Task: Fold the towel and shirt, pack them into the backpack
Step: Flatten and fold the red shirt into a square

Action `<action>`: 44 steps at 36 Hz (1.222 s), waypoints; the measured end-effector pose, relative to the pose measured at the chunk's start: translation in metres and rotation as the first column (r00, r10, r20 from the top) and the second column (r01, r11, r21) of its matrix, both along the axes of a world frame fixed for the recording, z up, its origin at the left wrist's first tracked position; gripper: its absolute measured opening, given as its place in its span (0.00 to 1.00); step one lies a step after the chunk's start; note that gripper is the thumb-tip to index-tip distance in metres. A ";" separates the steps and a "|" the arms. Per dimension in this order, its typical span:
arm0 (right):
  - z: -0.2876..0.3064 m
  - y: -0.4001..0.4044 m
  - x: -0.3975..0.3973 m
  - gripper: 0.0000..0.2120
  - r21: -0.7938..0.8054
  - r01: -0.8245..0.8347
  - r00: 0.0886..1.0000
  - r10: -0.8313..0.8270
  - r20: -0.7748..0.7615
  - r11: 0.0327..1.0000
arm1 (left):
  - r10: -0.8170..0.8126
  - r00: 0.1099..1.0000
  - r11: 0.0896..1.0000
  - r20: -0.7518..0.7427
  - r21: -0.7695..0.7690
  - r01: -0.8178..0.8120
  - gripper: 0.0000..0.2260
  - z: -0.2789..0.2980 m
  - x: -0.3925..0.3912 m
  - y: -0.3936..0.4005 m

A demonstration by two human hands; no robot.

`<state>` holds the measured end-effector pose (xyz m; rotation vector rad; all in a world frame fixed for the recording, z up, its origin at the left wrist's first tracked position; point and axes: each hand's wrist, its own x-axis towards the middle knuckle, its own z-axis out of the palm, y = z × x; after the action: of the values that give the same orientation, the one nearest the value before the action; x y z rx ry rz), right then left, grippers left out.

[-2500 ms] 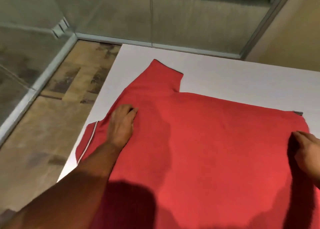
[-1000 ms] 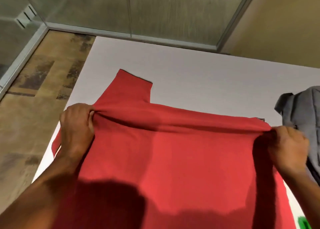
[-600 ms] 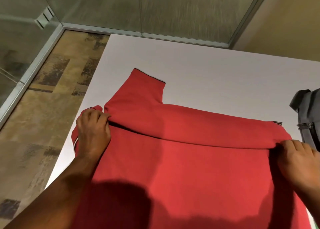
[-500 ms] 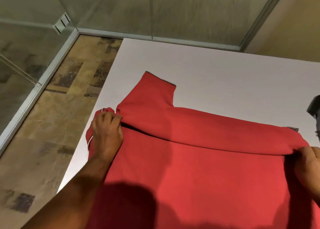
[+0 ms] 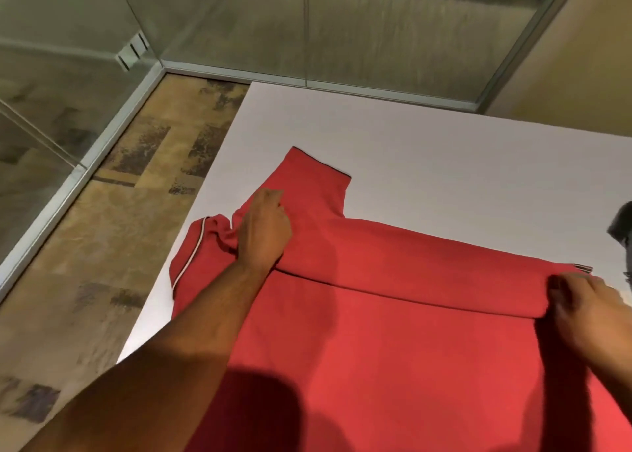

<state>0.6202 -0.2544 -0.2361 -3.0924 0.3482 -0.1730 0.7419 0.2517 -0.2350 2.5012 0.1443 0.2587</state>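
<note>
While the left hand (image 5: 263, 233) presses flat, fingers relaxed, on the red shirt (image 5: 393, 332), its forearm reaches diagonally. The blurred right hand (image 5: 588, 308) apparently pinches the fold's edge.

From my remote station I log two bare limbs in the head view: the left forearm (image 5: 178, 359) shows uncovered from the lower frame edge up to the wrist, with no sleeve, cuff, watch or band on the length shown. The left hand (image 5: 263, 233) wears no glove and no ring that I can make out. The right hand (image 5: 591, 311) is likewise ungloved, though motion blur softens it and the frame edge cuts off its wrist, so I cannot tell what is worn above it.
</note>
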 end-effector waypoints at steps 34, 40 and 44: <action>0.010 0.002 0.043 0.08 -0.082 -0.038 0.995 0.045 0.090 0.996 | 0.162 0.979 0.819 -0.121 -0.536 -0.202 0.08 0.033 0.027 -0.021; 0.016 0.001 -0.013 0.12 -0.169 -0.086 0.973 0.120 0.199 0.982 | 0.179 0.978 0.749 -0.111 -0.629 -0.209 0.12 0.056 -0.055 -0.007; 0.008 0.001 -0.058 0.17 -0.218 -0.120 0.976 0.155 0.151 0.969 | 0.126 0.978 0.759 -0.165 -0.619 -0.202 0.15 0.050 -0.109 0.009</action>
<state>0.5617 -0.2529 -0.2282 -3.2587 0.1151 -0.4918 0.6332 0.2607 -0.1854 1.8199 0.4280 0.1078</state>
